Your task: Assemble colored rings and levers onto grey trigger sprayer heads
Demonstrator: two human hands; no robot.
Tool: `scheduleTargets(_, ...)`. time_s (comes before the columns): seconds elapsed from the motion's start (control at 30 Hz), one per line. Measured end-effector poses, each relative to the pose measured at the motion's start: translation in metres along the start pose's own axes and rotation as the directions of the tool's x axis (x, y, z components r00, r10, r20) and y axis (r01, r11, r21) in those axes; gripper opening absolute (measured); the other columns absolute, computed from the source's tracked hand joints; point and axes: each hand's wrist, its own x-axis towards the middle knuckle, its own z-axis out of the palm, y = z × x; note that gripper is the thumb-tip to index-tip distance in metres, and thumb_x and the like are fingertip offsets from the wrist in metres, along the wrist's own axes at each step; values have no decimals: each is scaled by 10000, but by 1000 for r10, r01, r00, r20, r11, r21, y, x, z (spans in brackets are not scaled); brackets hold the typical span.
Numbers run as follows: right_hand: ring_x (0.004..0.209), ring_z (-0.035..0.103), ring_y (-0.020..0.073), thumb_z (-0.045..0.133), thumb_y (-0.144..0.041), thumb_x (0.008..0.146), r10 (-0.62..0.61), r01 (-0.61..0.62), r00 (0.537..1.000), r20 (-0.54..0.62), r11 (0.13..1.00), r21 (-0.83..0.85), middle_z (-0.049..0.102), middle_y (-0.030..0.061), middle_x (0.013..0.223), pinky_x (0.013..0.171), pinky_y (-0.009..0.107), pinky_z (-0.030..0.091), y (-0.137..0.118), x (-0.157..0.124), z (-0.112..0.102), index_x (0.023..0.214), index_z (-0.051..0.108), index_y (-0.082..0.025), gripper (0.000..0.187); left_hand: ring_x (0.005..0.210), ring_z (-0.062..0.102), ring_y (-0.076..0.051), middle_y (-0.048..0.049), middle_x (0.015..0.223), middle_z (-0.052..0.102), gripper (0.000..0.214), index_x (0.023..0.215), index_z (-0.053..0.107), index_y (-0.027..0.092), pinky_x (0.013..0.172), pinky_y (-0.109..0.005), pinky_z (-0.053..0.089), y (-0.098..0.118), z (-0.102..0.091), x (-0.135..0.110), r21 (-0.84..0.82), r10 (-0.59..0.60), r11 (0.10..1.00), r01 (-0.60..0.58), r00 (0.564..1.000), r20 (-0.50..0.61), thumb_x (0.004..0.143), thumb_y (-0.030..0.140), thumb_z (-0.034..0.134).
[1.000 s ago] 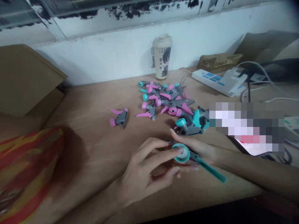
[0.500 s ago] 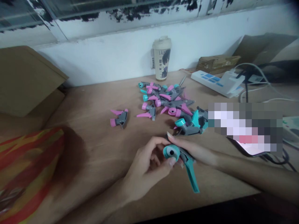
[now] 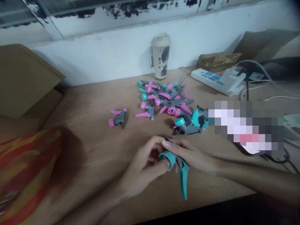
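A grey trigger sprayer head with a teal screw collar sits between both hands, over the near part of the tabletop; the collar's open mouth faces left and toward the wearer, while the teal trigger points down toward the front edge; the grey body is largely covered by fingers, so its full long axis cannot be read.

The left hand grips from the collar side, its thumb at the collar's mouth and its fingers curled behind; the right hand clasps the grey body from the other side, its thumb laid across the top; the left is nearer the collar, the right nearer the trigger's root.

Just beyond the right hand lies a teal-collared sprayer head, at the near end of a pink-and-teal pile; a single pink-collared sprayer head rests apart to the left; bare wood runs between it and a red-and-yellow bag.

Farther out, a lidded coffee tumbler stands by the wall, with a white power strip to its right.
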Motion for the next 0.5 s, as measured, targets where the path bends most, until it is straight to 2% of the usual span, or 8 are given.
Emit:
scheduleTargets(0.23, 514, 546, 51, 450, -473, 895, -22, 24, 998, 50, 999, -39, 620, 0, 633, 489, 149, 451, 4, 0, -4, 753, 588, -134, 393, 688, 596, -147, -27, 797, 570, 196, 1001, 487, 193, 544, -234, 471, -5, 0, 0, -64, 35, 997, -34, 999, 4, 824, 263, 530)
scheduleTargets(0.5, 530, 569, 75, 462, -478, 884, -62, 59, 998, -15, 987, -146, 598, -6, 626, 508, 180, 471, 4, -2, 0, 777, 570, -138, 373, 715, 566, -131, -41, 818, 611, 119, 950, 468, 188, 568, -220, 452, -4, 5, -3, -157, 10, 988, -10, 1000, 3, 834, 195, 493)
